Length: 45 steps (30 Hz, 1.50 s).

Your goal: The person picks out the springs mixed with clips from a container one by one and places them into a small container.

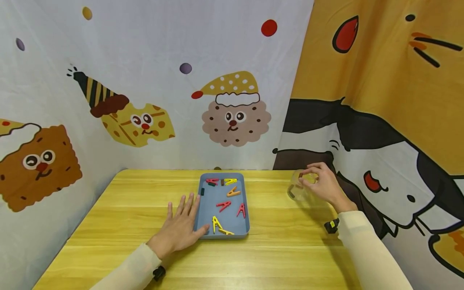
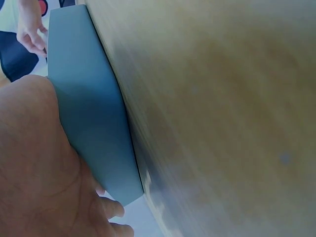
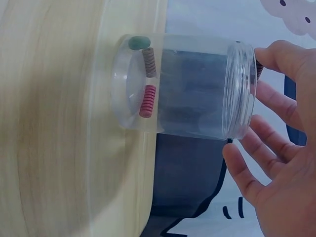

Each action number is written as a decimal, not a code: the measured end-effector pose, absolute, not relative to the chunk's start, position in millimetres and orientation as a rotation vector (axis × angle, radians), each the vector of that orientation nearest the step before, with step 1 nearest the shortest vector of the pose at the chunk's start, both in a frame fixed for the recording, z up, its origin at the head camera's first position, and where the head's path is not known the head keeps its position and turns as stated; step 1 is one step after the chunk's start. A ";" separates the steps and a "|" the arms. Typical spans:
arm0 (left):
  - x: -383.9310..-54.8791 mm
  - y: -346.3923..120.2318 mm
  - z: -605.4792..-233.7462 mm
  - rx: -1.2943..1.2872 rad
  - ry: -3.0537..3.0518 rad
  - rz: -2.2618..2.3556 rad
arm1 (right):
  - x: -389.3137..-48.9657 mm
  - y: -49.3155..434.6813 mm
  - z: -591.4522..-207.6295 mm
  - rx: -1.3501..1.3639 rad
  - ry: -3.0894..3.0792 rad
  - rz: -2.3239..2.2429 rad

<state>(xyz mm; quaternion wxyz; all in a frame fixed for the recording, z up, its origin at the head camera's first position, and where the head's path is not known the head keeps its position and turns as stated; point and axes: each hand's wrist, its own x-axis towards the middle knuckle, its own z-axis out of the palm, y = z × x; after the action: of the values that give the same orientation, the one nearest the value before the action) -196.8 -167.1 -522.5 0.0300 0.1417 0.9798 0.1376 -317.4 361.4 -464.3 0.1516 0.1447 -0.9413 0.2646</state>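
My right hand (image 1: 322, 183) is at the mouth of a clear jar (image 3: 192, 89) that stands upright on the table. Its thumb and index finger pinch a small dark brown coil spring (image 3: 259, 70) right at the rim. Inside the jar's bottom are a red spring (image 3: 147, 101), a brown spring (image 3: 149, 62) and a green piece (image 3: 139, 43). With fingers spread straight, my left hand (image 1: 179, 229) rests along the left edge of a grey-blue tray (image 1: 237, 225), its thumb over the near left corner.
Plastic clips lie scattered in the tray, among them a red clip (image 1: 224, 206), an orange clip (image 1: 233, 192) and a yellow clip (image 1: 216, 223). Small dark green pieces (image 1: 202, 191) and a brown piece (image 1: 222, 182) lie near its far end. Printed curtains (image 1: 145, 60) border the wooden table (image 1: 275, 253).
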 end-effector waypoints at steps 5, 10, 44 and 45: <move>-196.4 -167.1 -522.1 0.437 3.023 0.430 | -318.9 362.9 -464.0 0.391 -2.728 0.750; -195.9 -167.0 -519.8 0.442 3.016 0.443 | -319.9 362.9 -463.5 0.376 -2.753 0.751; -195.8 -167.0 -518.1 0.449 3.004 0.454 | -322.4 362.9 -465.3 0.367 -2.720 0.797; -195.8 -167.0 -518.0 0.449 3.005 0.452 | -322.3 362.9 -465.3 0.361 -2.724 0.804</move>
<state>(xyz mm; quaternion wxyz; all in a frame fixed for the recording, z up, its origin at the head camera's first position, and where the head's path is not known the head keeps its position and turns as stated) -195.8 -167.0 -518.0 0.0350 0.1459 0.9777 0.1471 -322.3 362.9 -465.3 0.1391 0.1248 -0.9422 0.2780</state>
